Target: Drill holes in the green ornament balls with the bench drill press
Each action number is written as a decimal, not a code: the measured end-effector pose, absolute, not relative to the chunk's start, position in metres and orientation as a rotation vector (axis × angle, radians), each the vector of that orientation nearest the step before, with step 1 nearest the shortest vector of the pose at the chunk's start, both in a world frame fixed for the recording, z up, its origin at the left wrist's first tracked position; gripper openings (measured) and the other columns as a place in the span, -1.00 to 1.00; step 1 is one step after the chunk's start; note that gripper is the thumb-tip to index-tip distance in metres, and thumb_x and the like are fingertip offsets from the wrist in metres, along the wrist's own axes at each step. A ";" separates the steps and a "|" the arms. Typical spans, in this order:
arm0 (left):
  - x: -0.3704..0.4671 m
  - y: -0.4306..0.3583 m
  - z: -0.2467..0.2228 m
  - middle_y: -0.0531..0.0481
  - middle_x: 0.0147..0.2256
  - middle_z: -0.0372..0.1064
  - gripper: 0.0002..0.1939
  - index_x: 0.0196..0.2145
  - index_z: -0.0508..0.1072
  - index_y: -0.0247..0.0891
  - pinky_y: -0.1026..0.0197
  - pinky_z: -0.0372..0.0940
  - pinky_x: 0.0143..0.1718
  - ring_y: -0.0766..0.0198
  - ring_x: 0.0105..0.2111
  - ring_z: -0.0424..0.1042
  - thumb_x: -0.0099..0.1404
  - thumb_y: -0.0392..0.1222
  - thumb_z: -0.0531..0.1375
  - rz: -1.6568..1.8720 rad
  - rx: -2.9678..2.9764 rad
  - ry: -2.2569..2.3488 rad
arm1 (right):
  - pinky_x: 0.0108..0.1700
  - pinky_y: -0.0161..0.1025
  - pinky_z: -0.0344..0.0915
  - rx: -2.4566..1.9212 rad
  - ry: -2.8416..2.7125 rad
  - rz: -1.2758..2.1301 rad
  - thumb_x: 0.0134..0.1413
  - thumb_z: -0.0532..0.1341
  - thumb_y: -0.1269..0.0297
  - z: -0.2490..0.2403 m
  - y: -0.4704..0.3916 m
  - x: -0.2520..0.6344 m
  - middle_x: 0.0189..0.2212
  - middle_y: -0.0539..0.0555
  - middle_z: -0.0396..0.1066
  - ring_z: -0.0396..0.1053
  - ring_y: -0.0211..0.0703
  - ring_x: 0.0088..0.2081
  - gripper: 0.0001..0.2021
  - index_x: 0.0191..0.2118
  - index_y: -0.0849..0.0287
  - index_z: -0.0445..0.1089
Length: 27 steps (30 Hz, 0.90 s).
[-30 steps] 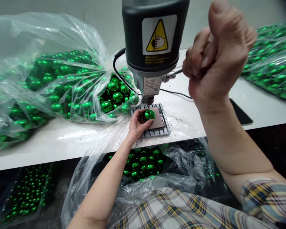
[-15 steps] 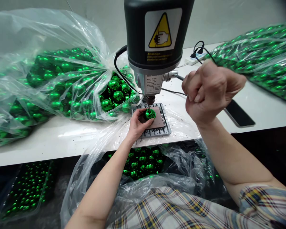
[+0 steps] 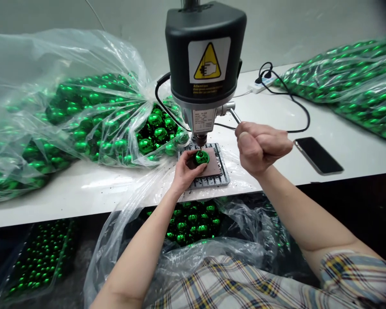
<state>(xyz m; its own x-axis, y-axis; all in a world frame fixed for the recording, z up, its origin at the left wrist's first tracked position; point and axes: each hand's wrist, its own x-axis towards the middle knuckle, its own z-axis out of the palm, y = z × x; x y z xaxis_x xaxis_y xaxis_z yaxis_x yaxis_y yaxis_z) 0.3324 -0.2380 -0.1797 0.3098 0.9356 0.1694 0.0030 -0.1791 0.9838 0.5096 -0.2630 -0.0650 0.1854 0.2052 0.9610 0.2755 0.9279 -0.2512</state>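
Note:
A bench drill press [image 3: 206, 56] with a black motor housing and a yellow warning label stands in the middle. My left hand [image 3: 185, 171] grips a shiny green ball [image 3: 202, 158] between thumb and fingers, on a pinkish board [image 3: 214, 163]. The board lies on the drill's grooved metal base [image 3: 225, 177], which is scattered with dark shavings. Directly above the ball is the drill chuck [image 3: 201, 140], its thin bit meeting the ball's top. To the right, my right hand [image 3: 260, 146] is closed around the end of the metal feed lever [image 3: 234, 113].
Clear plastic bags of green balls lie at left [image 3: 93, 124] and right [image 3: 354, 77]. Another open bag [image 3: 193, 221] hangs below the table edge. A phone [image 3: 318, 155] and a power strip [image 3: 260, 85] with black cables are on the white table [image 3: 116, 189].
My right hand has come down and slightly left, swinging the feed lever lower. My left hand still has the ball under the bit. The camera view has shifted slightly.

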 end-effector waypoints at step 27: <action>0.298 -0.124 -0.114 -0.06 -0.24 0.43 -0.75 -0.08 0.57 -0.19 0.11 0.32 -0.06 0.12 -0.21 0.44 0.27 -0.26 0.25 0.610 2.238 1.494 | -0.76 -0.26 -0.07 -0.473 -1.063 0.419 0.01 0.47 0.06 0.033 -0.223 0.508 -0.82 -0.14 0.04 -0.07 -0.39 -0.79 -0.47 -0.72 0.12 0.20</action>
